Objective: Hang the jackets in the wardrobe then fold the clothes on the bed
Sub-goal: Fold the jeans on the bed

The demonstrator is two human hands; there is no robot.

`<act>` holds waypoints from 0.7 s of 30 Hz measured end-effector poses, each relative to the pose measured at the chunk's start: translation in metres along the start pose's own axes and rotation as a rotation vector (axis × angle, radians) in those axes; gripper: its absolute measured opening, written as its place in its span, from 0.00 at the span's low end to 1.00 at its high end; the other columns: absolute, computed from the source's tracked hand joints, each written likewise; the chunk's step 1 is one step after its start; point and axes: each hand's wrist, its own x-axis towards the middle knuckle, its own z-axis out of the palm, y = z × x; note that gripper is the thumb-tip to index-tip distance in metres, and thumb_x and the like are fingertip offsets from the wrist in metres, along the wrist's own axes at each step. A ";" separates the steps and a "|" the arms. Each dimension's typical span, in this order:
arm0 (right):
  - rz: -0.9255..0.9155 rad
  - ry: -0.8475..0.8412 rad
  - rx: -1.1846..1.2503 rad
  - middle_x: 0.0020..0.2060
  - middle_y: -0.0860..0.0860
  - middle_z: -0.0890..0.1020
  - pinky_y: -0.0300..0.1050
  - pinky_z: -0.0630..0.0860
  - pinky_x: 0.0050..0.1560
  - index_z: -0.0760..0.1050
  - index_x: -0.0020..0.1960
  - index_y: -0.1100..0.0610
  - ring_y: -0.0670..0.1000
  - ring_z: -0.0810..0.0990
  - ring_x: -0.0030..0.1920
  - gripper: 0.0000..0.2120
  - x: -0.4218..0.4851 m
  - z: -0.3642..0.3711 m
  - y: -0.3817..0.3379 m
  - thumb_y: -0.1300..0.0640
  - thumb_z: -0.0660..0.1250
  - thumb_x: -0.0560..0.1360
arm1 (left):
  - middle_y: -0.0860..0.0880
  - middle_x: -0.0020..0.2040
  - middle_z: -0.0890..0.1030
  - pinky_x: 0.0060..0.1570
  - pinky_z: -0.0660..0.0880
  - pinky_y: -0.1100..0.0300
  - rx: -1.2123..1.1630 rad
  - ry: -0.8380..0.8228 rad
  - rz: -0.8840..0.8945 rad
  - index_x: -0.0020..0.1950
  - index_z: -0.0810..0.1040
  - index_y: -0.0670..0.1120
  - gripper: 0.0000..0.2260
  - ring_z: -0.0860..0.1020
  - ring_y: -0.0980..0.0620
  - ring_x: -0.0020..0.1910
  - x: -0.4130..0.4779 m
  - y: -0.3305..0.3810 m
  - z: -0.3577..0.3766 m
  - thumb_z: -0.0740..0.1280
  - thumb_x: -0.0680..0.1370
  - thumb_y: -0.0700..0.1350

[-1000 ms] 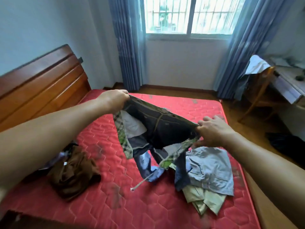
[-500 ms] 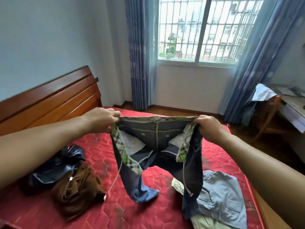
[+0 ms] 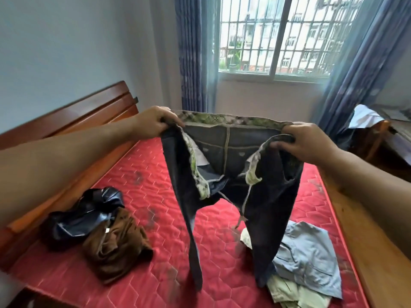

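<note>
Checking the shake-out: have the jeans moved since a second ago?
Yes: the jeans have risen away from the red mattress, their legs now hanging straight.

Hidden behind the hanging trousers: a strip of the red mattress and the near edge of the pale blue garment. Partly buried in the waistband folds: the fingers of the left hand and of the right hand. Cut off by the side edges: both forearms. Blurred: the lower ends of both trouser legs, hems unreadable. Cut off at the bottom edge: the pale green garment. Cannot tell what kind of clothing makes up the black heap or the brown heap. Half covered by draped cloth: the chair. Sliced by the right edge: the desk.
</note>
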 end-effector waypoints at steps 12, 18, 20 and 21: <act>0.325 0.081 0.429 0.25 0.51 0.66 0.49 0.63 0.35 0.69 0.27 0.58 0.50 0.64 0.29 0.23 -0.003 0.000 -0.036 0.53 0.74 0.76 | 0.47 0.39 0.72 0.40 0.66 0.61 0.014 -0.129 0.020 0.34 0.71 0.48 0.16 0.70 0.53 0.36 -0.019 -0.004 0.011 0.75 0.76 0.45; 0.384 0.218 0.689 0.26 0.51 0.65 0.42 0.62 0.31 0.68 0.29 0.63 0.48 0.64 0.29 0.22 0.002 -0.035 -0.030 0.57 0.75 0.74 | 0.46 0.34 0.72 0.32 0.68 0.60 -0.597 -0.082 -0.229 0.34 0.75 0.45 0.13 0.71 0.52 0.33 -0.016 -0.005 -0.032 0.69 0.79 0.39; 0.406 0.259 0.766 0.23 0.44 0.64 0.36 0.60 0.24 0.68 0.27 0.56 0.43 0.63 0.24 0.22 0.010 -0.047 -0.030 0.60 0.76 0.73 | 0.44 0.34 0.72 0.31 0.68 0.59 -0.770 -0.008 -0.330 0.35 0.73 0.46 0.12 0.71 0.50 0.32 -0.006 -0.004 -0.035 0.68 0.78 0.38; 0.409 0.242 0.727 0.23 0.44 0.65 0.36 0.60 0.22 0.68 0.27 0.55 0.42 0.63 0.24 0.21 0.013 -0.049 -0.030 0.59 0.76 0.73 | 0.43 0.35 0.72 0.32 0.69 0.59 -0.751 -0.017 -0.350 0.37 0.73 0.45 0.10 0.72 0.49 0.33 -0.002 -0.002 -0.034 0.68 0.78 0.37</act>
